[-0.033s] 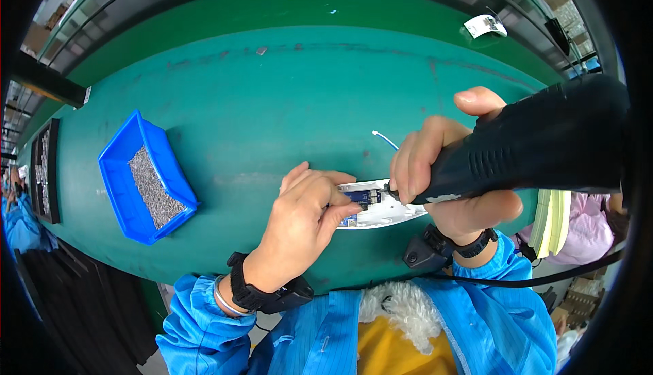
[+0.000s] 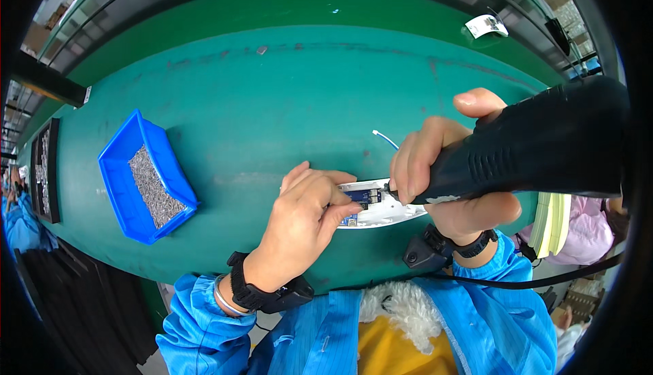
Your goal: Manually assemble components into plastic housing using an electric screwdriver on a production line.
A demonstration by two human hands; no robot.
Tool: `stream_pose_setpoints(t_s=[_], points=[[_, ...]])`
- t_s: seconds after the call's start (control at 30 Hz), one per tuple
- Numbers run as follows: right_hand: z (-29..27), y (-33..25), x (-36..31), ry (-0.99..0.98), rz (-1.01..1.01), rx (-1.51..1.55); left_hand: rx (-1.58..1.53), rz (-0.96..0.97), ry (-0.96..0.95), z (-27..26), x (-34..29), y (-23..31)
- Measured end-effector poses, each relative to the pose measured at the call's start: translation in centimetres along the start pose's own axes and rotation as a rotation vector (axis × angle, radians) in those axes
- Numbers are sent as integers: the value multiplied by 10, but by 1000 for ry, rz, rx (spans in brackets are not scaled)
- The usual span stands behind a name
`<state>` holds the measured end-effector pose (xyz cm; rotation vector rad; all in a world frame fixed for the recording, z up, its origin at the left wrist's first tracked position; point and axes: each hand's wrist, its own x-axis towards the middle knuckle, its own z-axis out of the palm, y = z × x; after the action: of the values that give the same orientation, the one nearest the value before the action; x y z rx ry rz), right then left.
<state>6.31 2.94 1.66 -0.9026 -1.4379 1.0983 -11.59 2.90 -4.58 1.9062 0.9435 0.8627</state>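
One blue bin (image 2: 122, 184), left; black driver (image 2: 537, 137) overlaps white housing (image 2: 391, 215).

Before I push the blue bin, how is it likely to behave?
The blue bin has straight, crisp walls, so probably stiff. The small silvery pieces heaped loose inside look metallic, likely making it heavy for its size; they may shift or spill if it tips.

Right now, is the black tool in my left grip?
No, your right grip holds the black tool; your left grip holds the white casing.
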Motion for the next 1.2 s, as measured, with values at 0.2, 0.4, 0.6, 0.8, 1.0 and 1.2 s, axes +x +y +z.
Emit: stream_pose_setpoints(t_s=[0.2,0.4,0.6,0.8,1.0,1.2], points=[[0,5,-2,6,-66,-31,-6,0,2,1,1,1],[4,8,-1,29,-12,83,2,16,-11,1,0,-3],[4,4,-1,15,1,45,16,29,-10,1,-1,-2],[2,7,-5,30,-39,9,23,35,-8,2,0,-1],[2,7,-6,20,-68,42,18,39,2,2,0,0],[1,8,-10,-10,-94,47,19,33,1,2,-2,0]])
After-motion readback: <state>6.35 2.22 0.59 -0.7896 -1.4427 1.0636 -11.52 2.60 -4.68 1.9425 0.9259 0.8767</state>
